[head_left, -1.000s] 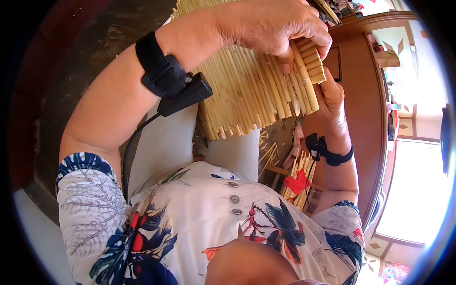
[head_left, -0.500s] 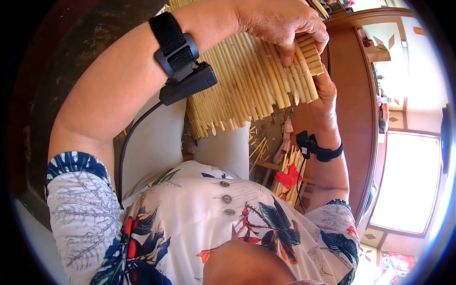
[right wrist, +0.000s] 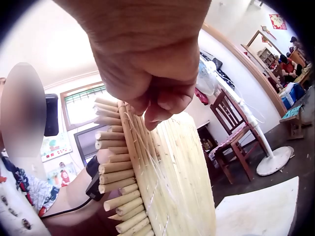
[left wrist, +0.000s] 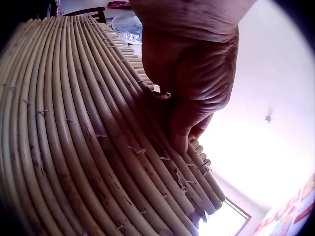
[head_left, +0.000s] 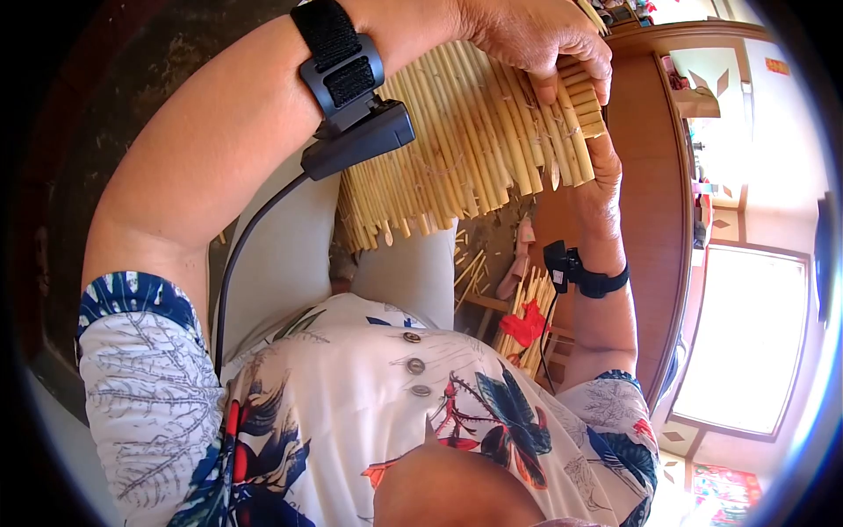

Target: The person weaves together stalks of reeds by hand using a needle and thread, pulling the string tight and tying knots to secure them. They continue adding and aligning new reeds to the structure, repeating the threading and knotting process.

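A mat of pale round sticks [head_left: 457,149], tied with thread, hangs between both hands above the knees. My left hand [head_left: 536,39] reaches across its top and pinches the far right edge; in the left wrist view that hand [left wrist: 197,73] has its fingertips on the outermost sticks [left wrist: 192,172]. At the same edge, my right hand [head_left: 606,180] holds on from below, its fingers partly hidden by the mat. Curled fingers of the right hand [right wrist: 152,73] grip the stick edge in the right wrist view, with loose threads [right wrist: 160,167] running down the mat [right wrist: 187,167].
Below the mat, a bundle of sticks with a red cloth [head_left: 524,325] and scattered stick pieces [head_left: 471,268] lie low down. A wooden cabinet [head_left: 654,176] stands at the right. A chair [right wrist: 234,128] and a white fan base [right wrist: 275,161] are on the floor.
The left forearm and hand have moved up and slightly right in the head view, and the mat's right end has risen a little with them. Both hands keep their hold.
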Demonstrator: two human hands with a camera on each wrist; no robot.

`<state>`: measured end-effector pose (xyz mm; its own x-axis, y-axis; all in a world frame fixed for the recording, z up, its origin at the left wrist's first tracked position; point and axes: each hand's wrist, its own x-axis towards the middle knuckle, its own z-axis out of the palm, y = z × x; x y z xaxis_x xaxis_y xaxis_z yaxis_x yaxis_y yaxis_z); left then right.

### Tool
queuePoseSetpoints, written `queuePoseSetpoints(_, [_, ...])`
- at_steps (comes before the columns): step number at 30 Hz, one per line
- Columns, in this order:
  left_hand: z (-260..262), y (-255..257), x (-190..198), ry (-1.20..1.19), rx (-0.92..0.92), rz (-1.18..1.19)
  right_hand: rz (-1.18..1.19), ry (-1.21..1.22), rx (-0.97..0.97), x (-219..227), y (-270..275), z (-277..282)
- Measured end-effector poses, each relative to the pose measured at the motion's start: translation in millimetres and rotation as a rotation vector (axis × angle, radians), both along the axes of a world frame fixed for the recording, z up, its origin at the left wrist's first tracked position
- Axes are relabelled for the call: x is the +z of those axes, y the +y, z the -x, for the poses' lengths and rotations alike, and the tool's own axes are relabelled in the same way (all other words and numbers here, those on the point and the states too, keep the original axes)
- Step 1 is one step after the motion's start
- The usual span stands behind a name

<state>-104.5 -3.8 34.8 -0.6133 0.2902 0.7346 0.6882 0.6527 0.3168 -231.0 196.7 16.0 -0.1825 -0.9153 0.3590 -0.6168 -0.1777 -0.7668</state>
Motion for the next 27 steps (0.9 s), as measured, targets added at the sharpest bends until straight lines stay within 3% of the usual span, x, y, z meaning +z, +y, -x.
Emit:
queuePoseSetpoints(1, [6, -3, 0, -0.070, -0.074, -0.023, -0.005, -0.026, -0.017, 0, 0, 0])
queuePoseSetpoints(5, [6, -3, 2, -0.088, -0.091, -0.021, 0.052, -0.057, 0.008, 1, -2, -4])
queuePoseSetpoints(11, [-8, 2, 10, -0.178, -0.053, -0.017, 0.027, 0.082, -0.023, 3, -1, 1])
queuePoseSetpoints(14, [-8, 7, 6, -0.075, -0.017, -0.053, 0.034, 0.155, -0.041, 3, -1, -1])
queuePoseSetpoints(16, [-9, 11, 5, -0.042, 0.154, -0.020, 0.038, 0.124, -0.052, 2, -2, -3])
queuePoseSetpoints(20, [-4, 13, -1, 0.098, 0.205, 0.044, 0.059, 0.176, -0.046, 4, -4, -7])
queuePoseSetpoints(22, [-8, 12, -1, 0.100, 0.264, 0.074, 0.072, 0.388, -0.007, 13, -8, -15])
queuePoseSetpoints(27, [-14, 5, -1, 0.092, 0.251, 0.093, -0.035, 0.309, 0.015, 19, -10, -11])
